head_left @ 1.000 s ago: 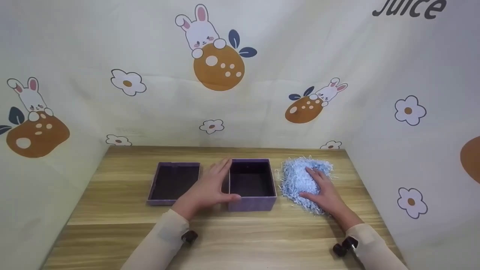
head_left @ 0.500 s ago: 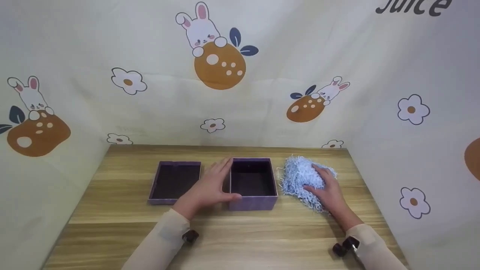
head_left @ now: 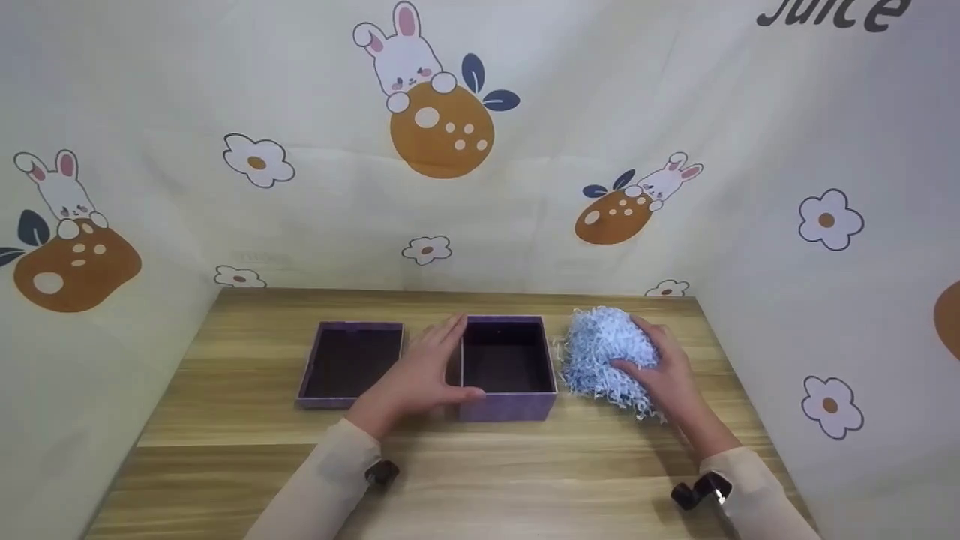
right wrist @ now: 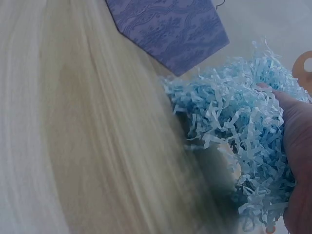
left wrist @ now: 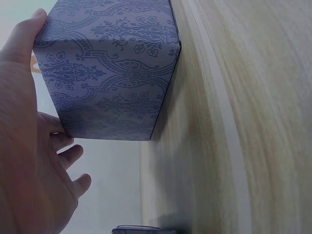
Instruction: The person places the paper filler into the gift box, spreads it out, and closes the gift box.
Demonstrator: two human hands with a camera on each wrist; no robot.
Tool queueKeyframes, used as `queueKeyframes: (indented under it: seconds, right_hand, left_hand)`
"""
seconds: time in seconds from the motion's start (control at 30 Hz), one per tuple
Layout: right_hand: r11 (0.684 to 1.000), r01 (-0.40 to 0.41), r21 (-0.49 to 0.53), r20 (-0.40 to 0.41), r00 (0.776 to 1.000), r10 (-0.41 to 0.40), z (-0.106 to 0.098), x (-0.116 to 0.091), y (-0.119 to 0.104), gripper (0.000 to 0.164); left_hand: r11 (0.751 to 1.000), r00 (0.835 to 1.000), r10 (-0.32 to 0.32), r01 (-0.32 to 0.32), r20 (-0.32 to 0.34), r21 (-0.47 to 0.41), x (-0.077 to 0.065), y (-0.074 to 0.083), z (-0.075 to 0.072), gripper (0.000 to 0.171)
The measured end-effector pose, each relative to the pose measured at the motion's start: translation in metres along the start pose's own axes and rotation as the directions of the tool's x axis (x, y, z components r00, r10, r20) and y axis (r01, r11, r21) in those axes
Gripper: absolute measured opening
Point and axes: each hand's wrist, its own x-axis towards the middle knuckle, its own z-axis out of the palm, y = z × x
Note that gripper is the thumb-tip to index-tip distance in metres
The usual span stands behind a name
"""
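Note:
The open box (head_left: pixel 504 407) is purple with a damask pattern and a dark interior. My left hand (head_left: pixel 420 375) holds it at its left side, thumb by the front rim and fingertips by the back left corner. In the left wrist view, the thumb lies along the rim of the box (left wrist: pixel 107 73) while the lower fingers hang bent beside it. My right hand (head_left: pixel 671 371) grips a fluffy clump of light blue shredded paper (head_left: pixel 604 352) to the right of the box. In the right wrist view, strands of shredded paper (right wrist: pixel 243 122) hang over the tabletop, with a shadow beneath.
Left of the box lies its shallow purple lid (head_left: pixel 349 367), dark inside up, partly behind my left hand. All of this is on a wood-grain table (head_left: pixel 510 480). A pale curtain (head_left: pixel 510 210) printed with rabbits, oranges and flowers encloses the back and sides.
My right hand has closed around the shredded paper and gathered it into a taller, rounder clump, moving slightly right. The left hand stays at the box, which has not moved.

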Motion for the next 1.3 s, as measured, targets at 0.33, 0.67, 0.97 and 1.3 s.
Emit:
queueKeyframes:
  seconds: [0.33, 0.67, 0.97, 1.3]
  right_hand:
    - [0.997, 0.070, -0.035, -0.046, 0.996, -0.071, -0.009, 0.005, -0.022, 0.084]
    - [0.989, 0.146, -0.034, -0.032, 0.989, -0.147, -0.024, 0.012, -0.048, 0.085]
    - [0.962, 0.269, -0.049, -0.020, 0.963, -0.270, -0.026, 0.019, -0.071, 0.083]
    - [0.948, 0.318, -0.034, 0.010, 0.948, -0.318, -0.016, 0.028, -0.103, 0.078]
  left_hand:
    - [1.000, 1.000, 0.015, -0.015, 0.001, -0.016, 0.001, -0.001, 0.002, 0.134]
    - [1.000, 1.000, 0.007, -0.007, 0.011, -0.029, 0.000, 0.001, 0.001, 0.135]
    - [0.999, 1.000, -0.013, 0.014, 0.018, -0.033, 0.001, 0.004, -0.001, 0.135]
    - [0.999, 1.000, -0.018, 0.018, 0.002, -0.031, 0.002, 0.003, -0.001, 0.136]
